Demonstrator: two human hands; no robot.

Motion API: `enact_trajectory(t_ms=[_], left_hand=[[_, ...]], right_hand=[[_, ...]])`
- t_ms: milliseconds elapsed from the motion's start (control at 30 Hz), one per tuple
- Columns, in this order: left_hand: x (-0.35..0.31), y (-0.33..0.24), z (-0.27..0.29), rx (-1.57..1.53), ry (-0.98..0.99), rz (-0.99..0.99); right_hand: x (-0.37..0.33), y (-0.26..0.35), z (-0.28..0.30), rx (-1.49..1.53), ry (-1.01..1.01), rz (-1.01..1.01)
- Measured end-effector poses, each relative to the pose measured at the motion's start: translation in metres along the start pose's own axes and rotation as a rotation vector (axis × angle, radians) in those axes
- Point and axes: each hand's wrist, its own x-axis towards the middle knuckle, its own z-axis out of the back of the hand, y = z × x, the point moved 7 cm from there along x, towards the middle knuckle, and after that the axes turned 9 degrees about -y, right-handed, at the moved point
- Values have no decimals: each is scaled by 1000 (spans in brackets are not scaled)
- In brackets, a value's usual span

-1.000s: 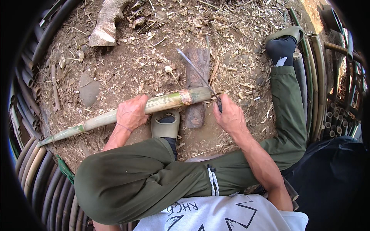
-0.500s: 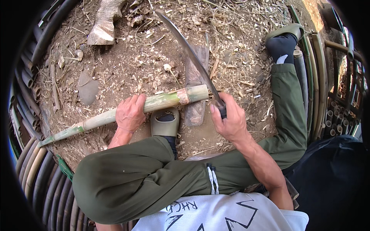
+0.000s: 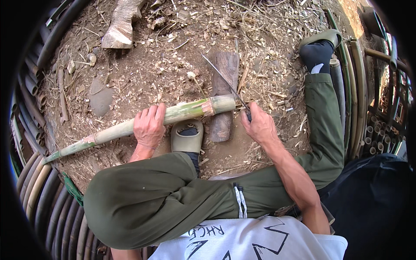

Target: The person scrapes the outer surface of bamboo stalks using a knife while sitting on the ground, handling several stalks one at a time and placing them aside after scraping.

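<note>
The bamboo pole (image 3: 186, 111) lies slantwise, its thick end across a wooden block (image 3: 225, 73) that presumably props it, while the left hand (image 3: 148, 126) grasps its middle from above, likely to steady it. The right hand (image 3: 261, 125), forearm stretched forward, has its fingers clenched around the handle of a knife (image 3: 222, 79), blade angled away leftward by that end.

Brown dirt floor (image 3: 242, 149), pale wood chips (image 3: 164, 93) scattered; dark poles (image 3: 47, 208) along left edge; sunlit patch (image 3: 350, 17) upper right.
</note>
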Motion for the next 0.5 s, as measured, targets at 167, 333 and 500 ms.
enact_trajectory(t_ms=[167,333,500], left_hand=[[20,6,-2,-340,458,160],[36,15,-40,-669,983,136],[37,13,-40,-560,960,120]], right_hand=[[-19,21,26,202,-101,-14],[-20,66,60,284,-348,228],[-23,18,14,59,-75,-5]])
